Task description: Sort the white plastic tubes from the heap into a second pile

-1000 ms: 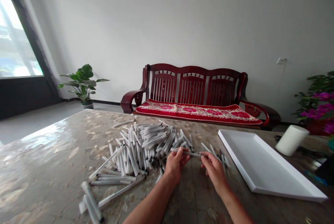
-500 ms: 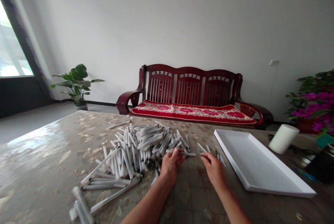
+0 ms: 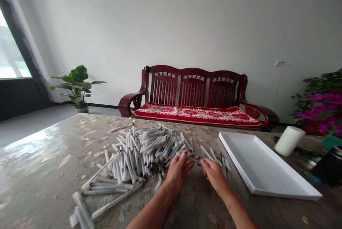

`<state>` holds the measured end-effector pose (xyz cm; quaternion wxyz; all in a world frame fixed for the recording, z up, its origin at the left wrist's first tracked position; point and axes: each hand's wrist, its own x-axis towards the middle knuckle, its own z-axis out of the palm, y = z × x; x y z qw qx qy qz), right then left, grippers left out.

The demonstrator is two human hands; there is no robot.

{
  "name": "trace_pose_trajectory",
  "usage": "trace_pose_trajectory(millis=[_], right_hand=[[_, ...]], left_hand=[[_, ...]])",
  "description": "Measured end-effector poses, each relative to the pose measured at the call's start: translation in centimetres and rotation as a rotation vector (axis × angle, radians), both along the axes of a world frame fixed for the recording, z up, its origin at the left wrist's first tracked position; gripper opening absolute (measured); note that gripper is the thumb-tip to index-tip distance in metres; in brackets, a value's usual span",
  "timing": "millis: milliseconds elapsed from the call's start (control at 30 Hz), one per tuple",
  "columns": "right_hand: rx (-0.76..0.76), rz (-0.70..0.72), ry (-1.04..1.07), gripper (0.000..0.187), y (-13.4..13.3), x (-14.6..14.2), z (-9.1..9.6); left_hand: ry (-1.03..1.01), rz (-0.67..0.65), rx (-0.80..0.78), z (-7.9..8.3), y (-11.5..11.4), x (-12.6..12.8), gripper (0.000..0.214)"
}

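Note:
My left hand (image 3: 180, 167) is closed on a slim pen (image 3: 192, 159) that points to the right. At the pen's right end, the thumb and fingers of my right hand (image 3: 212, 170) pinch it. Beside and beyond my left hand spreads a big pile of pens (image 3: 133, 154), whitish and translucent, some with black ends. Several thin pen pieces (image 3: 213, 155) lie loose on the table between my right hand and the white tray (image 3: 242, 170). Whether the held pen's cap is on cannot be made out.
The patterned table (image 3: 53, 172) carries more loose pens (image 3: 82, 211) at its near left. A white roll (image 3: 290, 140) and a black object (image 3: 330, 166) stand right of the tray. Behind the table is a dark red wooden bench (image 3: 193, 88); a potted plant (image 3: 80, 84) stands at left.
My right hand has moved left and taken hold of the pen's right end. More thin pieces now show beside the tray. The pile looks unchanged.

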<state>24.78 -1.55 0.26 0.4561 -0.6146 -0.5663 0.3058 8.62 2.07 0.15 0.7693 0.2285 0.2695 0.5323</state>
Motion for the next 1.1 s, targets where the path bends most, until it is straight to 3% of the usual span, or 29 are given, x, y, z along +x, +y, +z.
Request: trace_pose_trajectory(millis=[167, 267, 367, 533, 800, 1100], right_hand=[[-0.264, 0.059, 0.261, 0.053, -0.4, 0.5, 0.1], [-0.323, 0.126, 0.32, 0.055, -0.8, 0.5, 0.3], [-0.267, 0.139, 0.292, 0.057, -0.7, 0.3, 0.4], [-0.087, 0.022, 0.202, 0.057, -0.2, 0.1, 0.5], [-0.131, -0.102, 0.376, 0.054, -0.5, 0.7, 0.6], [-0.07, -0.155, 0.457, 0.048, -0.5, 0.8, 0.8]], left_hand=[[-0.039, 0.034, 0.12, 0.6, 0.5, -1.1, 0.047], [-0.002, 0.072, 0.121, 0.6, 0.7, -1.1, 0.049], [0.055, 0.125, 0.085, 0.4, 0.7, -0.7, 0.049], [0.08, 0.189, 0.014, 0.1, 0.8, -0.3, 0.046], [0.017, 0.279, -0.055, 0.5, 1.4, -1.1, 0.03], [0.065, 0.262, 0.025, 0.1, 1.4, -1.1, 0.045]])
